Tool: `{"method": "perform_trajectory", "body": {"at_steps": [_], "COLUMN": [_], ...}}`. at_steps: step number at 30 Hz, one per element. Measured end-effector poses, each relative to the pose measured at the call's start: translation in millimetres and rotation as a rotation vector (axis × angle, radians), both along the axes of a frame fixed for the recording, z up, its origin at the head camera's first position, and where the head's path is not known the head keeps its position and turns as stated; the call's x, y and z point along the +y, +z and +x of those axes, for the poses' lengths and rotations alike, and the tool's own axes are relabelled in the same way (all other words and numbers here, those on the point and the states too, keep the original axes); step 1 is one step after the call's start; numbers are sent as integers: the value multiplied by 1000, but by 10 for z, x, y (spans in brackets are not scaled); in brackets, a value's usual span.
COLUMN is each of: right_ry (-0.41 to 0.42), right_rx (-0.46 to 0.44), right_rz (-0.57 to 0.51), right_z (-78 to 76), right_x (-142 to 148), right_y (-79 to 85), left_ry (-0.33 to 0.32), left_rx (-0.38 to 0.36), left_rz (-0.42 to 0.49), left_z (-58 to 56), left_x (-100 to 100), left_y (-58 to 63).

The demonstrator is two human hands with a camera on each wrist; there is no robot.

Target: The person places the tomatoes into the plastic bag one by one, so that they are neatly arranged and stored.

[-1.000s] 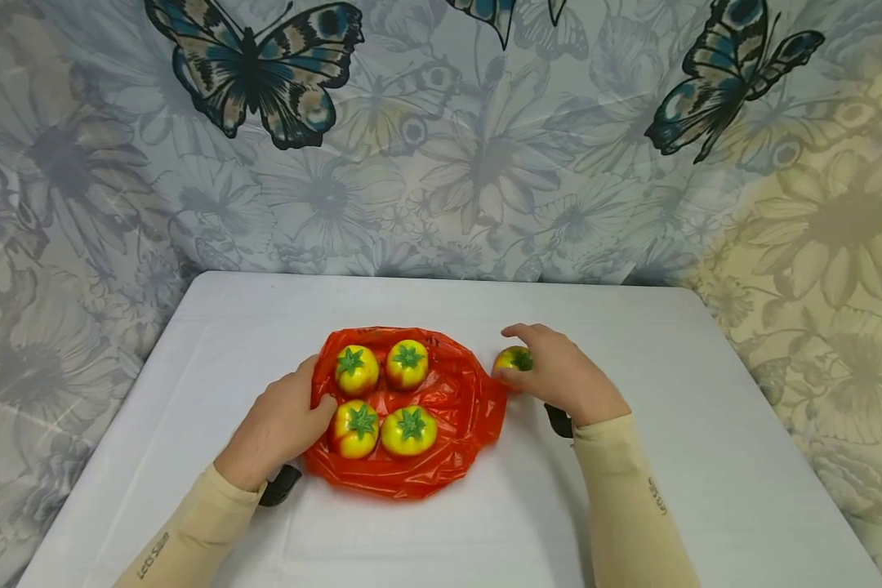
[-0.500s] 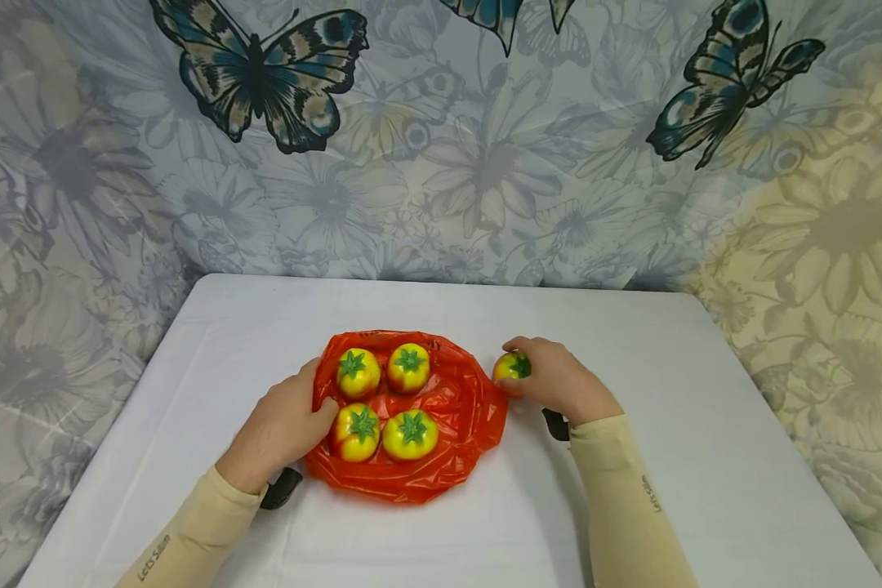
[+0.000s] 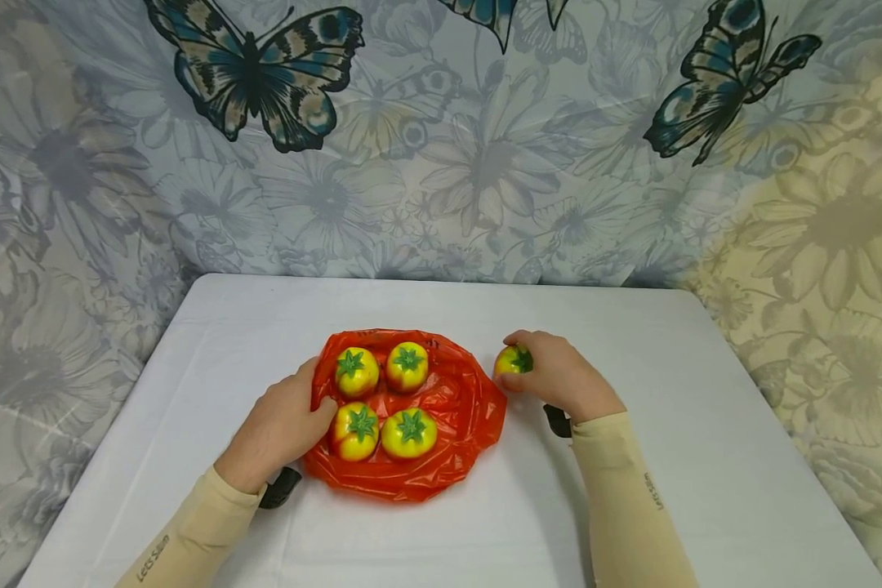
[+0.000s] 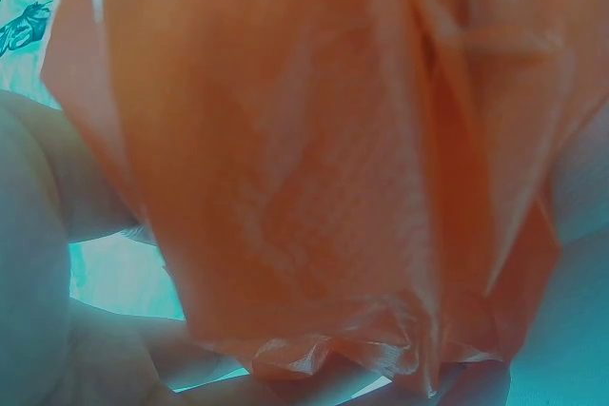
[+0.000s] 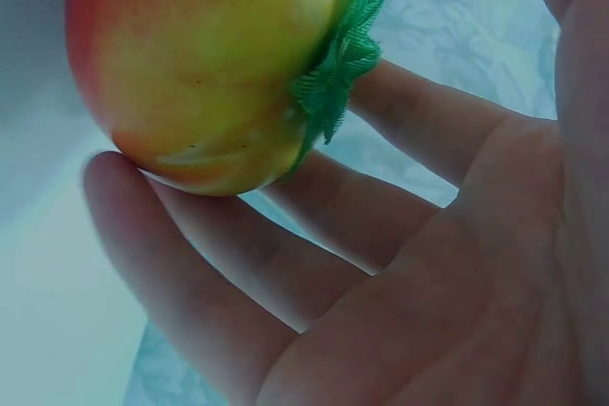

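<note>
A red plastic bag [image 3: 452, 392] lies in the middle of the table, its mouth spread wide. My left hand [image 3: 279, 425] grips its left edge, the thumb inside the rim. The bag's thin orange-red film [image 4: 276, 159] fills most of the left wrist view and hides part of that hand. Several yellow-red tomatoes with green leafy tops rest on the bag, among them a front tomato [image 3: 409, 433]. Just beyond the bag's right edge, my right hand [image 3: 562, 376] holds another tomato [image 5: 209, 64] between thumb and fingers. Its green leaves [image 5: 338, 68] face the palm.
The white-covered table [image 3: 441, 547] stretches around the bag on all sides. Behind it hangs a backdrop cloth [image 3: 485, 180] printed with flowers and butterflies. Dark wrist devices [image 3: 279, 487] sit below both hands.
My right index finger has come down onto the tomato from a raised, spread position. The left hand, the bag and the tomatoes on it stay in place.
</note>
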State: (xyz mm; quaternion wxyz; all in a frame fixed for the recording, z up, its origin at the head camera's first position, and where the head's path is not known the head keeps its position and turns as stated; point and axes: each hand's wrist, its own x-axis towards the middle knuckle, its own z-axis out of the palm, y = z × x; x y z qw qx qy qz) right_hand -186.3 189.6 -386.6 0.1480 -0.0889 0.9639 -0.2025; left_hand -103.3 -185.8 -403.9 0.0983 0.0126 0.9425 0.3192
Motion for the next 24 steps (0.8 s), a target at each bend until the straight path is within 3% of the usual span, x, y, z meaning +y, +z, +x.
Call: {"method": "perform_trajectory", "body": {"at_steps": [24], "right_ry": [115], "right_rx": [180], "right_rz": [-43], "right_z": [218], "right_x": [-285], "right_y": [220], "left_ry": [9], "left_rx": [-7], "left_rz": [2], "left_z": [-14], "left_x": [-16], "left_y": [-22]}}
